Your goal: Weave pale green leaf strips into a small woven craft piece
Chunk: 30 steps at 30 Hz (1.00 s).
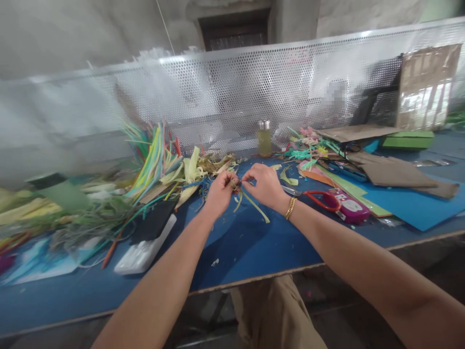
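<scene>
Perforated metal sheeting [250, 82] crosses the background beyond the hands, smeared toward its left end, with a dark recess [236, 34] in the wall above it cut off by the frame. Nearer, a blue tabletop [232, 252] runs out of view on both sides of the grip. The left hand [220, 191] has thumb and fingers clamped on a small brownish bundle [235, 184], mostly hidden by those fingers and too blurred to name surely. Directly beside it, the right hand [267, 184] brings its fingertips to the bundle; whether they have closed on anything, I cannot tell. Below the grip hangs a pale green strip [257, 209], its upper end lost among the fingers. Scissors [308, 193] with red handles lie to the right of the grip, blades partly behind the right hand, handles against a purple case [354, 209]. Left of the grip, pale husks [191, 169] overlap; farther left, a greyish-green tangle [98, 220] dissolves into blur. Beyond the grip stands a metal-capped jar [264, 140], its contents indistinct.
</scene>
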Each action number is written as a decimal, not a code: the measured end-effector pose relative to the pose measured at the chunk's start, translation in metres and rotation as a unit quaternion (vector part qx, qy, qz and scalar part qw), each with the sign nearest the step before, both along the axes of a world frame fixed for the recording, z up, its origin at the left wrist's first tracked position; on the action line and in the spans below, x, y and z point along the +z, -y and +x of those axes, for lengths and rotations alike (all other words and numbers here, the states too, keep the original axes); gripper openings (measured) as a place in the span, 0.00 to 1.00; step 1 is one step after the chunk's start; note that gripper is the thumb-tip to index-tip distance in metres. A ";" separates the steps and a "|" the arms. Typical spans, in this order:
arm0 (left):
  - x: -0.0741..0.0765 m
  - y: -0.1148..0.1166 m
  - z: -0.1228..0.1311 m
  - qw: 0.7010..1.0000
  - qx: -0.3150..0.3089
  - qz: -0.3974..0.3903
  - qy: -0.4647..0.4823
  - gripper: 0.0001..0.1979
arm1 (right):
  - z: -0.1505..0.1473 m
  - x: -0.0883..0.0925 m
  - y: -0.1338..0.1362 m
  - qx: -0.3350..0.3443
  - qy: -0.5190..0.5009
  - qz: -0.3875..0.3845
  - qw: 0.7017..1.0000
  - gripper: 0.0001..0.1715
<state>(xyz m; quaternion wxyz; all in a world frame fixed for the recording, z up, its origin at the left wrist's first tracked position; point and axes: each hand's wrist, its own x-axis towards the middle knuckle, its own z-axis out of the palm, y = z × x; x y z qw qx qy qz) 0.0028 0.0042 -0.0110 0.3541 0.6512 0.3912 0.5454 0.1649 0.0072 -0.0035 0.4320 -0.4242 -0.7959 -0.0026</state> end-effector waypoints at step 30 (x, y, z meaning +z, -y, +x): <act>0.002 0.000 -0.002 0.999 -0.006 -0.043 -0.007 0.06 | 0.000 -0.007 -0.005 0.004 -0.095 -0.076 0.993 0.05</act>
